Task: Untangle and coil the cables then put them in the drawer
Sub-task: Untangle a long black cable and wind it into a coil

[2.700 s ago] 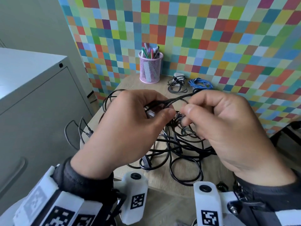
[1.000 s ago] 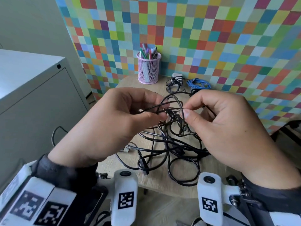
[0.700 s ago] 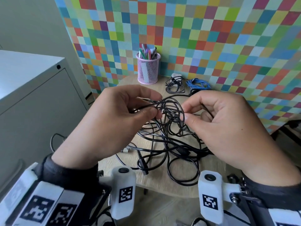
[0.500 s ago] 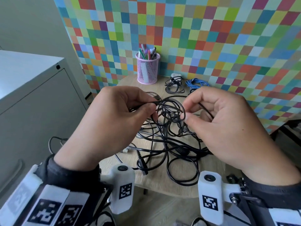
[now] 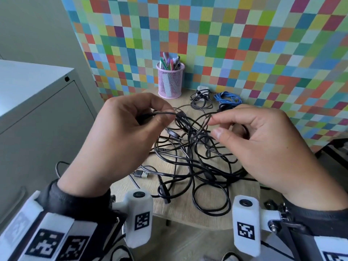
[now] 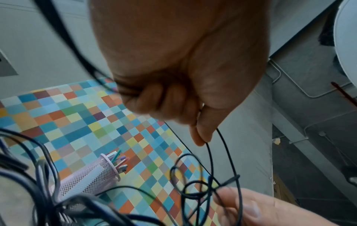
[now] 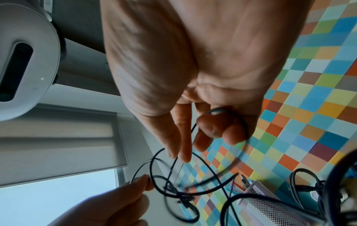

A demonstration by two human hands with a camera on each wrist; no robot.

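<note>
A tangle of black cables (image 5: 188, 157) lies on the round wooden table (image 5: 188, 215), with its top strands lifted between my hands. My left hand (image 5: 165, 117) pinches one black strand between thumb and forefinger, and the left wrist view shows the same pinch (image 6: 201, 137). My right hand (image 5: 214, 126) hovers to the right of the knot with thumb and forefinger apart. In the right wrist view a cable loop (image 7: 218, 110) runs round that hand's curled middle fingers. A silver USB plug (image 5: 141, 174) lies at the tangle's left edge.
A grey metal cabinet (image 5: 37, 119) stands left of the table. At the back of the table are a pink mesh pen cup (image 5: 169, 81), a small coiled black cable (image 5: 200, 99) and a coiled blue cable (image 5: 227, 97). A multicoloured checkered wall rises right behind them.
My right thumb and forefinger have parted and let go of the strand they pinched. The lifted loops have loosened and spread between the hands. The left hand keeps its pinch.
</note>
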